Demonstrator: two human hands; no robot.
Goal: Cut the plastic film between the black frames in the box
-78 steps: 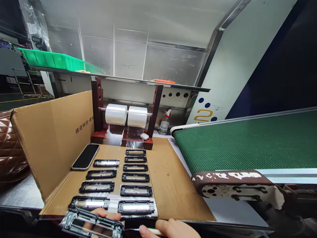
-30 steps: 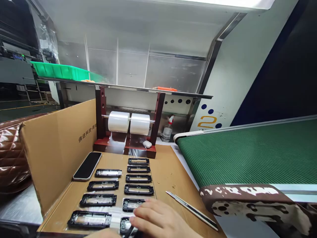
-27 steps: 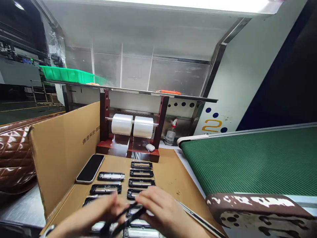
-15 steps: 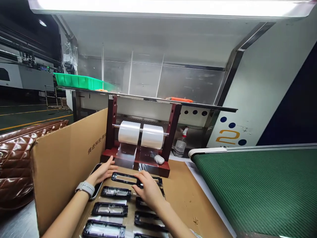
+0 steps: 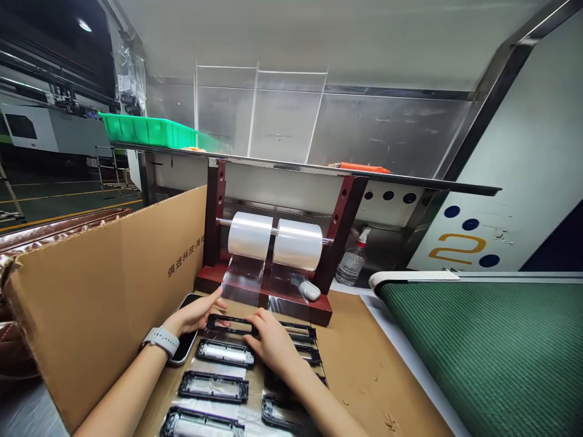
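Note:
Both my hands hold one black plastic frame (image 5: 230,323) at the far end of the left row, just in front of the film stand. My left hand (image 5: 197,313), a watch on its wrist, grips the frame's left end with fingers curled. My right hand (image 5: 269,337) presses on its right end. Below it in the left column lie more black frames (image 5: 225,352) on a clear film strip; a second column (image 5: 304,340) runs under my right forearm. Two rolls of clear film (image 5: 273,237) hang on a dark red stand (image 5: 340,233).
A dark phone (image 5: 184,346) lies beside my left wrist. A cardboard wall (image 5: 100,285) stands on the left. A green conveyor belt (image 5: 492,346) runs on the right. A spray bottle (image 5: 353,262), a white earbud case (image 5: 310,290) and a green tray (image 5: 146,130) sit further back.
My hands picked a black frame up from the near end and carried it forward to the top of the left row. The camera moved closer; the knife is out of view.

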